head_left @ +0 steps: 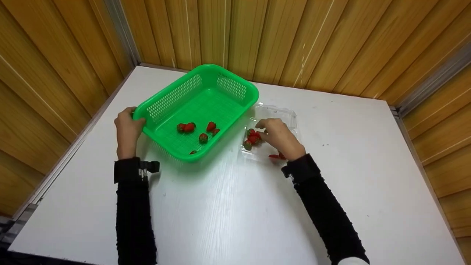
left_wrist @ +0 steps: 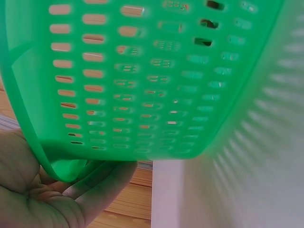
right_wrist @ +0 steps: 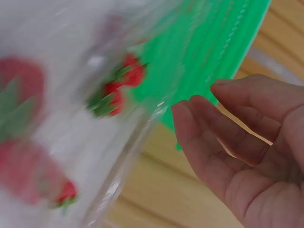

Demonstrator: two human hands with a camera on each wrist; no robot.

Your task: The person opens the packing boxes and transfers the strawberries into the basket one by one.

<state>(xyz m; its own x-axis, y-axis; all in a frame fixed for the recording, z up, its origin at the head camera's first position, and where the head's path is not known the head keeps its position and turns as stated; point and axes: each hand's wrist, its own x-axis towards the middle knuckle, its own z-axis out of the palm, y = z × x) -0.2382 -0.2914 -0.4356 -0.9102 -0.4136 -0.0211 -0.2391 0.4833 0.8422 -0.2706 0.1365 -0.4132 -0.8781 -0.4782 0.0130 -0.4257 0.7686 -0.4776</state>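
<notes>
A green plastic basket [head_left: 206,105] with slotted walls stands at the back left of the table, several strawberries [head_left: 190,127] on its floor. My left hand [head_left: 128,130] grips its left corner at the rim; in the left wrist view the fingers [left_wrist: 102,190] curl under that rim. Just right of the basket lies a clear plastic clamshell box [head_left: 283,113] with its lid folded back. Strawberries [head_left: 254,140] sit in the box. Over it hovers my right hand [head_left: 280,137], its fingers loosely bent. The right wrist view shows nothing between thumb and fingers [right_wrist: 190,128].
The white table [head_left: 220,213] carries the basket and the box. Wood-patterned panels [head_left: 250,40] rise behind it and along both sides, with metal strips [head_left: 127,33] at the corners.
</notes>
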